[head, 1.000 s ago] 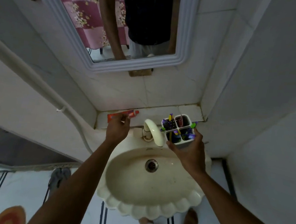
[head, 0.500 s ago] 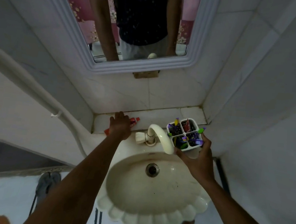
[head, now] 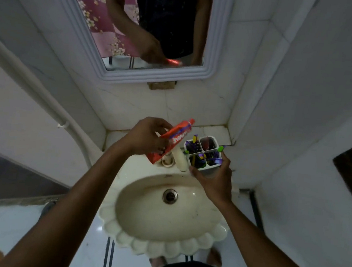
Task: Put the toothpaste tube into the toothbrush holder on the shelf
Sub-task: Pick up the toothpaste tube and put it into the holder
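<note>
While my left hand [head: 146, 138] grips the toothpaste tube [head: 171, 140] aloft, my right hand [head: 213, 180] clasps the toothbrush holder [head: 204, 155]; insertion remains.

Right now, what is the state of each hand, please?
Left hand: closed, holding the toothpaste tube.
Right hand: closed, holding the toothbrush holder.

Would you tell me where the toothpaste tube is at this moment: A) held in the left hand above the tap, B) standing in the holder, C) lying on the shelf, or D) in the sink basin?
A: the left hand grips the toothpaste tube in the air, beside the toothbrush holder that the right hand holds.
</note>
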Action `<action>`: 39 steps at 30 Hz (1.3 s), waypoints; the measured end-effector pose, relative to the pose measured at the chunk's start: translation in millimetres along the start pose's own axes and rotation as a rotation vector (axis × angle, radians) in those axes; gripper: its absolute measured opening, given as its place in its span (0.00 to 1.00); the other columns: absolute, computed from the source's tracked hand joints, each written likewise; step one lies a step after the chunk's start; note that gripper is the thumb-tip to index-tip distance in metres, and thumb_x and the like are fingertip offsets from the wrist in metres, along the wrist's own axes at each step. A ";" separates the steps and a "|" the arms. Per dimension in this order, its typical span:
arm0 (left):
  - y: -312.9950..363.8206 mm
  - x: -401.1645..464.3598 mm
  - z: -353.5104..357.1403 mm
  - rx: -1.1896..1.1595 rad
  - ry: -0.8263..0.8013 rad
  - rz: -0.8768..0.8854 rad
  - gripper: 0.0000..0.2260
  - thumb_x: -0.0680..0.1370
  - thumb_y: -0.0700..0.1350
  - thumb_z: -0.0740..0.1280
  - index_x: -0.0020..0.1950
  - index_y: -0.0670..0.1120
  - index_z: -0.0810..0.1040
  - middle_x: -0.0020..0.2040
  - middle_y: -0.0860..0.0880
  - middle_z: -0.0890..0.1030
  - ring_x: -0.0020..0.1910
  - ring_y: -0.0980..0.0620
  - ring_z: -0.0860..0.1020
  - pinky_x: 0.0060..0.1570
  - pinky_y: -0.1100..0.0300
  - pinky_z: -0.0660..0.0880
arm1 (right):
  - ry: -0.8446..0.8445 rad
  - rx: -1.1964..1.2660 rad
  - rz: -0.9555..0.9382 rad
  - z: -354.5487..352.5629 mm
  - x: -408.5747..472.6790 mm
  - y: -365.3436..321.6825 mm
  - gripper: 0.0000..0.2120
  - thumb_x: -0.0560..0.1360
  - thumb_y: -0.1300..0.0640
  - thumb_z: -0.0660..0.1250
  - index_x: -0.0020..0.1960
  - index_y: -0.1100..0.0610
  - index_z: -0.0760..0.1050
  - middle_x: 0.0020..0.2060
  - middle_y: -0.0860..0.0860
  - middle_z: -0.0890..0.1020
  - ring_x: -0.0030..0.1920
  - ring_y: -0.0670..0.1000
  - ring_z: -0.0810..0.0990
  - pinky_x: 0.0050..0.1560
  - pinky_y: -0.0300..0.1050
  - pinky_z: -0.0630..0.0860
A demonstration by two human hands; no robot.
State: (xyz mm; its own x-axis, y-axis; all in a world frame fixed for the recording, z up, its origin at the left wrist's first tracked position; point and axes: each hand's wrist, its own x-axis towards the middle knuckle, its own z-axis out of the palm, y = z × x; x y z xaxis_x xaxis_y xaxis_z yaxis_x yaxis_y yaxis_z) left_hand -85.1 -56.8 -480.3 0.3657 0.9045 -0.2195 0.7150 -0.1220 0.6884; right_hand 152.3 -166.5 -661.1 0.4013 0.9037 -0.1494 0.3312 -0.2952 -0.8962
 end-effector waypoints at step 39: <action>-14.0 18.2 83.2 -0.046 0.359 0.185 0.09 0.80 0.51 0.75 0.57 0.50 0.86 0.56 0.56 0.86 0.56 0.56 0.83 0.59 0.54 0.80 | 0.102 -0.007 -0.057 14.9 4.8 -2.7 0.62 0.60 0.35 0.89 0.83 0.47 0.58 0.72 0.49 0.79 0.70 0.54 0.82 0.64 0.57 0.85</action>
State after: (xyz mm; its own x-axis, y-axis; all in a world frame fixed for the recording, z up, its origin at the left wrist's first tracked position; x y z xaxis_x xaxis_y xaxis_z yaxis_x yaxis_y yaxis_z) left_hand -38.9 -72.7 -551.5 0.2487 0.9552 0.1605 0.6266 -0.2850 0.7253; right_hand 140.7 -156.7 -665.6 0.4663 0.8829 -0.0548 0.3616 -0.2468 -0.8991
